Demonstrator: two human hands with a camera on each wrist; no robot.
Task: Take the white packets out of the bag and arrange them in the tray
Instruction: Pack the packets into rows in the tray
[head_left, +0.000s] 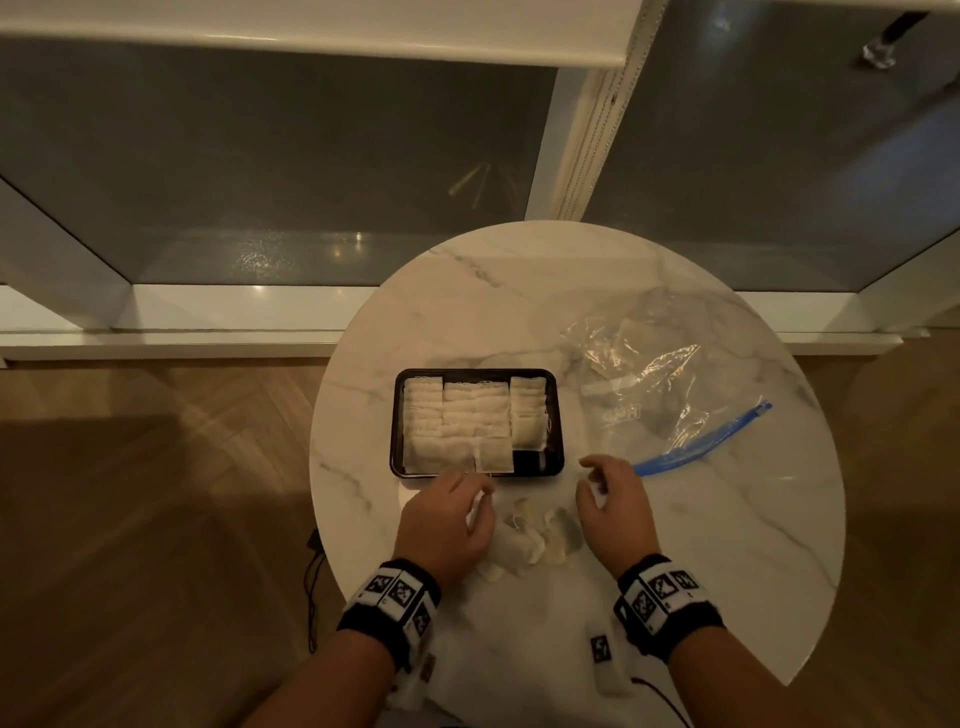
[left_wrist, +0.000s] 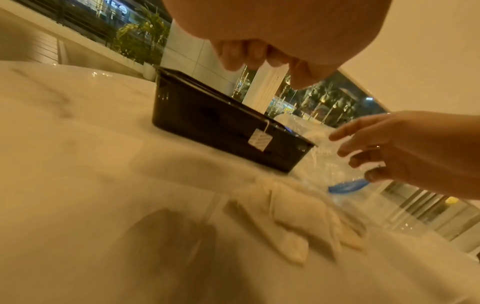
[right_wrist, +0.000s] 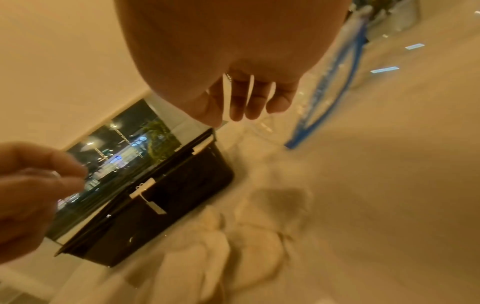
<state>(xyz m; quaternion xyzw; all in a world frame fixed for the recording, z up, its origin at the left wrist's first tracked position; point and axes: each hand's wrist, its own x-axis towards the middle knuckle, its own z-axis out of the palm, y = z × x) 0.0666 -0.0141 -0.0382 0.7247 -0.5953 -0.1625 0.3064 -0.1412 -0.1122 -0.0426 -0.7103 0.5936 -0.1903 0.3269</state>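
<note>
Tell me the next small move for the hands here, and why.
Probably place a loose packet from the pile between the hands into the tray's near right corner. The tray is nearly full, with only that dark gap still bare. The left hand seems to pinch something white, perhaps a tag; the right hand hovers beside the clear bag, what it holds is unclear.

The black tray (head_left: 397, 415) sits on the bench, packed with white packets (head_left: 457, 415) in three overlapping rows; only its near right corner is bare. One packet's paper tag (left_wrist: 260, 140) hangs over the near wall. Loose packets (head_left: 530, 540) lie heaped just before the tray. The clear bag (head_left: 649, 384), blue-zippered, lies flat to the right.
</note>
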